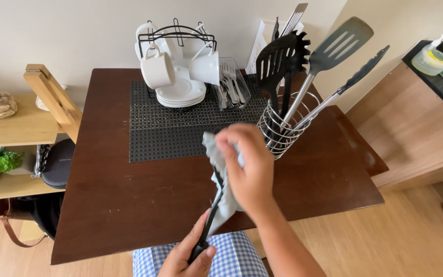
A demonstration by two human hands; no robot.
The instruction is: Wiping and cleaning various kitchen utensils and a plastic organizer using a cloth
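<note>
Nearest the camera, the left hand (188, 255) is closed around the handle end of a black utensil (209, 221) — its long axis runs up and slightly right, away from the body. Just above, the right hand (247, 166) is wrapped around a pale cloth (221, 177), pressed onto the utensil's upper end over the table (129, 205). Farther off: wire holder (282, 128) with spatulas, then stacked saucers (181, 92) and hanging cups (157, 69).
</note>
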